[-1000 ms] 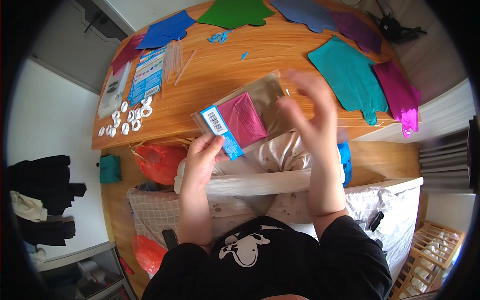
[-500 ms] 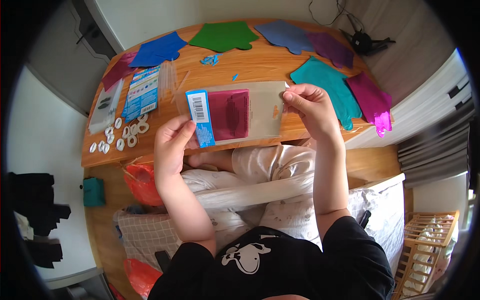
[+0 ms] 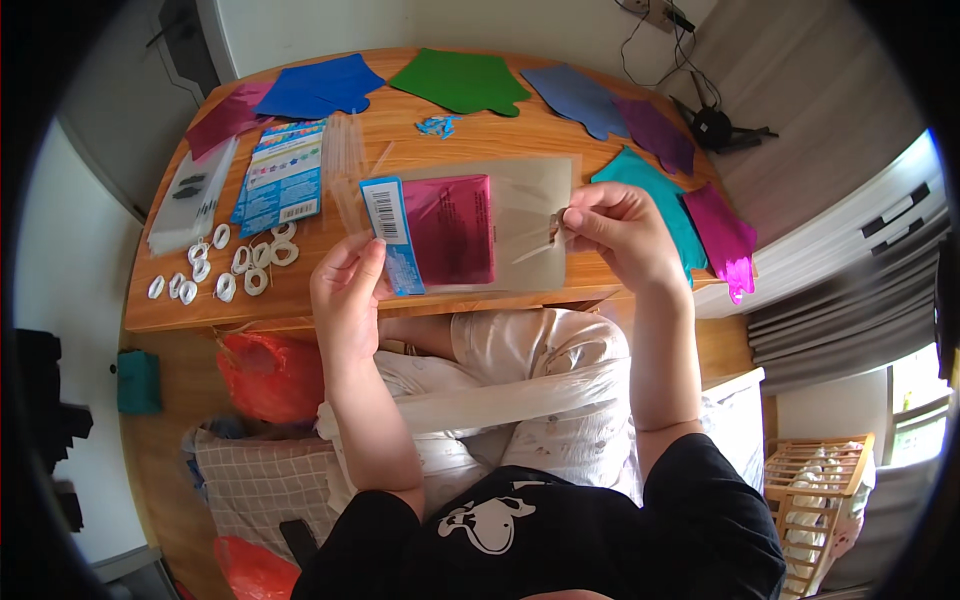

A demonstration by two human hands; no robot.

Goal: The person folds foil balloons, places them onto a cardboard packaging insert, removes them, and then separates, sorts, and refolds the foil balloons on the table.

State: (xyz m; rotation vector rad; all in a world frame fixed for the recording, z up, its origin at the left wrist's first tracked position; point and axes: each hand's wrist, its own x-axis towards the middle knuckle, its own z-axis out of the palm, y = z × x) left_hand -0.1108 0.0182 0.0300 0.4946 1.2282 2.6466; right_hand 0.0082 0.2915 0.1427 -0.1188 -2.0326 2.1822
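Observation:
Between my two hands is a clear plastic packet [image 3: 530,265], held up over the table's near edge. Inside it lies a folded dark-pink foil sheet [image 3: 450,235], with a blue and white card [image 3: 392,235] at the left end. My left hand [image 3: 345,290] pinches the packet's lower left by the card, thumb on top. At the opposite end, my right hand [image 3: 628,235] grips the right edge beside the hang hole, its fingers closed together. Several flat foil shapes lie around the table's rim, among them a green one [image 3: 455,80] and a teal one [image 3: 640,185].
On the wooden table [image 3: 400,160] stand out white ribbon rolls [image 3: 257,280], blue printed cards [image 3: 285,180], clear tubes [image 3: 345,150] and small blue pieces [image 3: 437,126]. Clear bags [image 3: 195,205] lie at the left. A red plastic bag [image 3: 270,375] is below the table edge.
My right hand has slid from the packet's upper right corner down its right edge to near the hang hole. My left hand keeps its hold. The whole view has shifted slightly.

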